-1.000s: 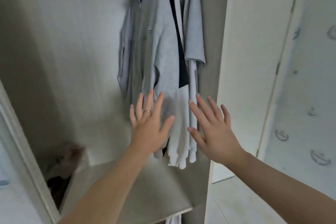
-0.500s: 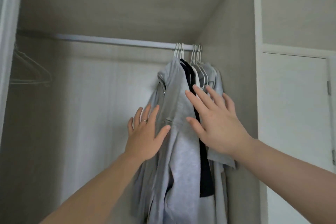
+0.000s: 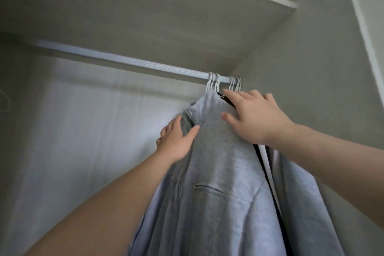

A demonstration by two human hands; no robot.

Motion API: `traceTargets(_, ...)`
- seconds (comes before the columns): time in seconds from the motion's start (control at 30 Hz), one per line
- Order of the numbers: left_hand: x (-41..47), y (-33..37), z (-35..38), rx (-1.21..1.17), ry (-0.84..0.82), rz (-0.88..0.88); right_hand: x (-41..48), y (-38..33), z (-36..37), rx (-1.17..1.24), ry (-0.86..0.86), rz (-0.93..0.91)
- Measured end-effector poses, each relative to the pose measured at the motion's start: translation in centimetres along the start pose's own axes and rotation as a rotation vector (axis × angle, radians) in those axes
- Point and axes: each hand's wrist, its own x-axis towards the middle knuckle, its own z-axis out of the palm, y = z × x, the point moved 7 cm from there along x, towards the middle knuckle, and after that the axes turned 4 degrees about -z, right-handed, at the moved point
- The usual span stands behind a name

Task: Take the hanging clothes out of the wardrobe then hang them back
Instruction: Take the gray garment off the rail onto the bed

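Looking up into the wardrobe (image 3: pixel 83 131), under its shelf (image 3: pixel 145 6). Reaching with both bare arms to the clothes bunched at the right end of the rail (image 3: pixel 124 59), all of them hanging there on white hangers (image 3: pixel 214 81) hooked close together beside the right wall.

Facing the grey top (image 3: pixel 218 151), frontmost of the bunch, with a black garment (image 3: pixel 262 162) showing as a thin dark strip just behind its right edge and a paler grey garment (image 3: pixel 301 203) beyond that. Noting a slit pocket (image 3: pixel 205 187) lower down on the grey top's front.

Bracketing the grey top's left shoulder edge with the left hand (image 3: pixel 175 141): thumb lying straight across the front of the fabric, fingers passing behind the edge, grip wide and not curling closed.

Resting the right hand (image 3: pixel 255 118) flat on the top of the bunch, just below the hanger hooks: fingers spread and straight, fingertips touching the black collar, thumb pressing on the grey fabric, grip wide, clasping nothing.
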Motion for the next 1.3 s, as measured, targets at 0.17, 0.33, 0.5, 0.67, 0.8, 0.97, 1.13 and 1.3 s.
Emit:
traceTargets(0.17,5.2,0.2,1.9,-0.308,-0.047,0.011,3.1,-1.3,1.4,-0.229,0.002,0.016)
traceTargets(0.33,9.6,0.3,5.4,-0.493,-0.064,0.132,6.1,-2.1,2.3,-0.414,-0.012,0.043)
traceTargets(0.5,8.8,0.7,5.6,-0.542,-0.092,0.12,8.1,-2.6,3.0,-0.368,-0.112,0.188)
traceTargets(0.67,9.2,0.5,5.9,-0.548,-0.112,0.13,9.3,-3.5,3.0,-0.386,-0.096,0.245)
traceTargets(0.8,9.7,0.2,5.6,-0.532,-0.089,0.111,9.7,-4.0,3.1,-0.361,-0.081,0.227)
traceTargets(0.97,9.9,-0.4,5.0,-0.498,-0.051,0.104,10.0,-4.6,3.1,-0.315,-0.028,0.177)
traceTargets(1.13,10.2,-1.1,3.8,-0.444,0.017,0.065,10.5,-4.5,3.4,-0.312,0.053,0.149)
traceTargets(1.3,10.9,-1.1,1.7,-0.436,0.094,0.078,11.4,-4.4,2.7,-0.35,0.137,0.086)
